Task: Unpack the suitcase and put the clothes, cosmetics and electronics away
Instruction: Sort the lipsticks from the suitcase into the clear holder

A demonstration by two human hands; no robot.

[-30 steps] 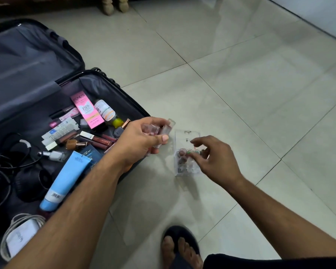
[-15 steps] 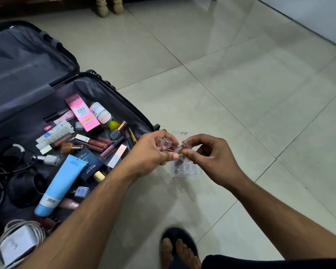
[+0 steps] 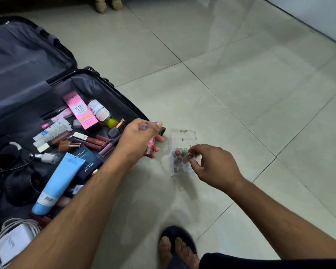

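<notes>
An open dark suitcase [image 3: 113,88] lies on the floor at left, full of cosmetics: a pink BB cream box [image 3: 81,110], a blue tube [image 3: 59,181], lip glosses [image 3: 97,141] and a navy box [image 3: 88,163]. A clear plastic organizer [image 3: 183,136] stands on the tiles to its right, with several small tubes upright in its slots. My left hand [image 3: 138,138] hovers at the suitcase's right edge, shut on a few clear lip-gloss tubes [image 3: 150,146]. My right hand [image 3: 213,164] pinches one small tube [image 3: 191,155] at the organizer's slots.
Black cables and a round black device [image 3: 21,185] lie in the suitcase's left part, a white charger with cord [image 3: 12,243] at bottom left. My sandalled foot [image 3: 176,247] rests near the bottom edge. Wooden furniture legs [image 3: 107,3] stand at the top.
My hands met above the organizer and a tube passed to the right hand. They have since parted: the left drew back toward the suitcase, the right lowered its tube to the organizer.
</notes>
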